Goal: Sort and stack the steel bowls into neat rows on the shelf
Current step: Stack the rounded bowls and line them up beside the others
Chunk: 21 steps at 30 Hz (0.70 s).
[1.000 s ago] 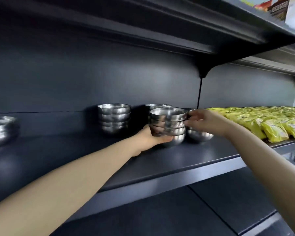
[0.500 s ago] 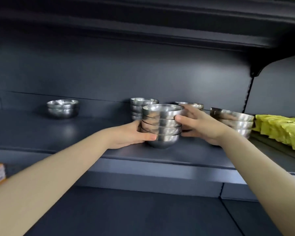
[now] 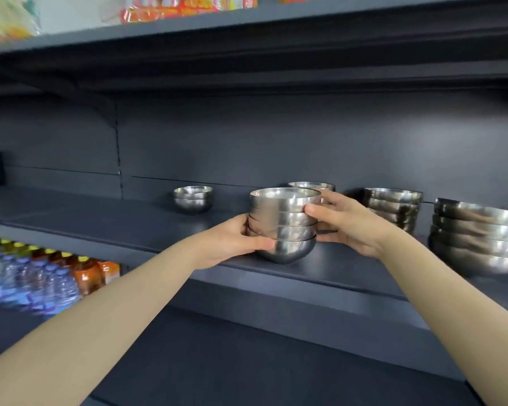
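My left hand (image 3: 232, 244) is gripping the low side of a stack of steel bowls (image 3: 283, 224) sitting near the dark shelf's (image 3: 106, 227) front edge, while my right hand (image 3: 346, 222) is clasping its upper right side, fingers curled round it

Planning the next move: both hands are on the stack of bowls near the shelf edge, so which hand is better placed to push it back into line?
Probably the left hand: it cups the held stack low at its base. The right hand only steadies the upper rims.
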Each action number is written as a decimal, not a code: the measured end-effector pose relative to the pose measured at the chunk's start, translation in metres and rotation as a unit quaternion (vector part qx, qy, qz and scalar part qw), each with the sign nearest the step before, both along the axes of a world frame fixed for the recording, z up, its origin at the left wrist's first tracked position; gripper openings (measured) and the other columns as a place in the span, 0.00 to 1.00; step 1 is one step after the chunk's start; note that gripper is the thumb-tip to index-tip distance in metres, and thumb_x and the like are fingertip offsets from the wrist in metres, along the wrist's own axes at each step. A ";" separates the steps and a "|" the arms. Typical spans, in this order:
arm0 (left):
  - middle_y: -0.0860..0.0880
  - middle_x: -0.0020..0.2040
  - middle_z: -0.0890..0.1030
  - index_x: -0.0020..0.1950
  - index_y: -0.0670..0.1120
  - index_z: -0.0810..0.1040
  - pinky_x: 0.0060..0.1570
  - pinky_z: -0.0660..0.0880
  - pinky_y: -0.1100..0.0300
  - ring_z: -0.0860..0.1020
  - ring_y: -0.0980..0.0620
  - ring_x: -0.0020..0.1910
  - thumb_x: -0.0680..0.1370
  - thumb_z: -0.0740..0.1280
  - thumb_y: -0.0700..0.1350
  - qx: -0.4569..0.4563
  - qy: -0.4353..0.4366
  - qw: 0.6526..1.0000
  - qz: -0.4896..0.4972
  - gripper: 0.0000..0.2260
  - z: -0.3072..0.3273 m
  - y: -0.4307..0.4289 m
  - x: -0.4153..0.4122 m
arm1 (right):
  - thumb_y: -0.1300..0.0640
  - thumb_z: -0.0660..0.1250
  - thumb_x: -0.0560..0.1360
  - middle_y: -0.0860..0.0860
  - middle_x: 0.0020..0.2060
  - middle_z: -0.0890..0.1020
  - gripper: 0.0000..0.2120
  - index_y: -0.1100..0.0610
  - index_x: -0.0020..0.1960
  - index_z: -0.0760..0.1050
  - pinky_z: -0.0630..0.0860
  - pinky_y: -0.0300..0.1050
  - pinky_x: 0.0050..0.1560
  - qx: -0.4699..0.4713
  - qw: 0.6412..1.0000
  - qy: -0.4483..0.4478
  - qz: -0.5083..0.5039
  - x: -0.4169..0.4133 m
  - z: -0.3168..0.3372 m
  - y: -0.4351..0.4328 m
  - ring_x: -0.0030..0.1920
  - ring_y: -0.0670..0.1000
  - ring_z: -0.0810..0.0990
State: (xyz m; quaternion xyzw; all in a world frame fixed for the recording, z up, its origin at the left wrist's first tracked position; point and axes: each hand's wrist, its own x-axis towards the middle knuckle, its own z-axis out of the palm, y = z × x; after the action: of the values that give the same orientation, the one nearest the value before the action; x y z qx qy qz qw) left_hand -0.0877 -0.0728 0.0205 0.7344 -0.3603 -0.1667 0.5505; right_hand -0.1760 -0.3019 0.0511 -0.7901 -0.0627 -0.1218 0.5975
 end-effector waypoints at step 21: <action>0.54 0.49 0.82 0.53 0.47 0.74 0.56 0.77 0.62 0.81 0.57 0.53 0.74 0.73 0.41 -0.013 -0.018 0.957 0.289 0.11 0.006 0.491 0.000 | 0.43 0.75 0.63 0.52 0.53 0.84 0.37 0.53 0.68 0.69 0.80 0.51 0.54 -0.003 0.966 -0.015 0.256 0.123 0.014 0.480 0.51 0.53 0.84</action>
State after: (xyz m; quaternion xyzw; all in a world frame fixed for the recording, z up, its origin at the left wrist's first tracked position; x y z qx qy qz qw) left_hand -0.0878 0.4184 0.0266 0.8027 -0.1442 0.0174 0.5784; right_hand -0.0528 0.1785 0.0654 -0.7474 -0.2725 0.0238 0.6055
